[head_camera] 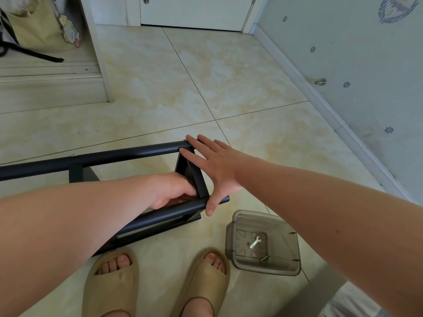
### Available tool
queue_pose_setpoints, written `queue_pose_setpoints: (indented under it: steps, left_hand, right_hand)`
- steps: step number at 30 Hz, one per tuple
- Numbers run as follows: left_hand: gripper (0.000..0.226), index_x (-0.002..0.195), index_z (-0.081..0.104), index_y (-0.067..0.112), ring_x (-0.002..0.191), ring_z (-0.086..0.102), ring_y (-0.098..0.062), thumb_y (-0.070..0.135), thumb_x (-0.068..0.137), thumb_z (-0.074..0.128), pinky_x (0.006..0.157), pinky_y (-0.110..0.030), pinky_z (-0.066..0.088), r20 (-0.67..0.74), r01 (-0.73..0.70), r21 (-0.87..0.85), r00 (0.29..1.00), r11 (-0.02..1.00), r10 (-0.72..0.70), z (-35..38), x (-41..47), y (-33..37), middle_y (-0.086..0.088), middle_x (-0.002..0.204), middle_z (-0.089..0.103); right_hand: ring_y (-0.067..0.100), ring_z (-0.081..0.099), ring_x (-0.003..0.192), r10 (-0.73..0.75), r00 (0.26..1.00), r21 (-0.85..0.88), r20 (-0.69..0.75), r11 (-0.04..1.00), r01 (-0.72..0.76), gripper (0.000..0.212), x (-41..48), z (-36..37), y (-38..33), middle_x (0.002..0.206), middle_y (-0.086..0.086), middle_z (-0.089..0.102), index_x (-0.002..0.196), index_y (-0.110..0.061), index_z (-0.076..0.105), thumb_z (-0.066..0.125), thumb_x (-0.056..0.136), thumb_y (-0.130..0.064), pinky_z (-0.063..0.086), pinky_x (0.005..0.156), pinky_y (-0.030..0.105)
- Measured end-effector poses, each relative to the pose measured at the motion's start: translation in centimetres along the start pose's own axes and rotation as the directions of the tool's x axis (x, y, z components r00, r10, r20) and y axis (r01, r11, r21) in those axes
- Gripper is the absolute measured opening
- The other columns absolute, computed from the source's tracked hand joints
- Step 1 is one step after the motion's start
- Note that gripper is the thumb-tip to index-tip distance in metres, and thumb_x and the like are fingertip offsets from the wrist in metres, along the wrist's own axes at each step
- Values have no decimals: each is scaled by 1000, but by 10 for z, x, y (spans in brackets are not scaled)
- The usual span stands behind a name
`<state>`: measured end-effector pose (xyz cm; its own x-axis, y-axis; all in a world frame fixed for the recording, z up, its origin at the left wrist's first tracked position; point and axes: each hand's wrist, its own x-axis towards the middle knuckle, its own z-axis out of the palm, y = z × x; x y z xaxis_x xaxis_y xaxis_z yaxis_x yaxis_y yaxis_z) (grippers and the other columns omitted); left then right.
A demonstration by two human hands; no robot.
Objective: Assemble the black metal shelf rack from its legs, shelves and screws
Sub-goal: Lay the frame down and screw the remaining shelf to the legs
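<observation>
Seems well along: finds the black rack (128, 154) on its side at lower centre-left, legs already screwed to shelves, gripped by the curled left hand (171, 191), pressed by the flat, spread right hand (212, 165), with wrench (255, 242) and one screw (264, 257) left in the lower-right tub (281, 255).

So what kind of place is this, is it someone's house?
Most likely a room in a home: a marbled tile floor, a white door, wallpaper with little ship's wheels, and a person in slippers building a black rack on it.
</observation>
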<state>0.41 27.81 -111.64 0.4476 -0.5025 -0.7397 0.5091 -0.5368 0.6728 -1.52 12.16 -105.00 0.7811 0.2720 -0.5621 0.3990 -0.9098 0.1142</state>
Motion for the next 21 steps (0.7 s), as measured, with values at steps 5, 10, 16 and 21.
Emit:
queue_pose_setpoints:
  steps: [5, 10, 16, 21]
  left_hand:
    - [21, 83, 69, 11, 58, 66, -10, -4, 90, 58, 56, -18, 52, -10, -44, -11, 999, 999, 44, -1, -1, -3, -2, 69, 71]
    - [12, 97, 72, 8, 67, 72, -15, 8, 92, 62, 64, -23, 55, 46, 5, -28, 999, 1000, -4, 0, -2, -4, -8, 86, 77]
    - [13, 89, 70, 9, 57, 69, -11, 0, 91, 61, 56, -18, 53, 12, -6, -16, 1000, 1000, 6, -1, -1, 0, -3, 69, 73]
    - [15, 87, 68, 6, 55, 67, -14, -5, 89, 59, 54, -20, 52, -6, -22, -5, 1000, 1000, 22, 0, 0, 1, -5, 66, 70]
  right_hand:
    - [26, -25, 152, -4, 1000, -16, 2, 1000, 4, 160, -1, -1, 0, 162, 1, -36, 157, -29, -24, 74, 44, -89, -4, 125, 48]
    - [25, -26, 152, -5, 1000, -11, 3, 1000, 5, 160, 0, 0, 0, 162, 1, -36, 157, -30, -24, 74, 44, -89, -6, 125, 49]
    - [26, -27, 151, -10, 1000, -11, -4, 1000, 10, 161, 2, 2, 2, 161, 2, -36, 157, -29, -23, 73, 43, -90, -8, 124, 48]
    - [25, -29, 151, -11, 1000, -5, -7, 1000, 11, 160, 1, 3, 2, 161, 1, -37, 157, -30, -23, 74, 44, -89, -9, 124, 48]
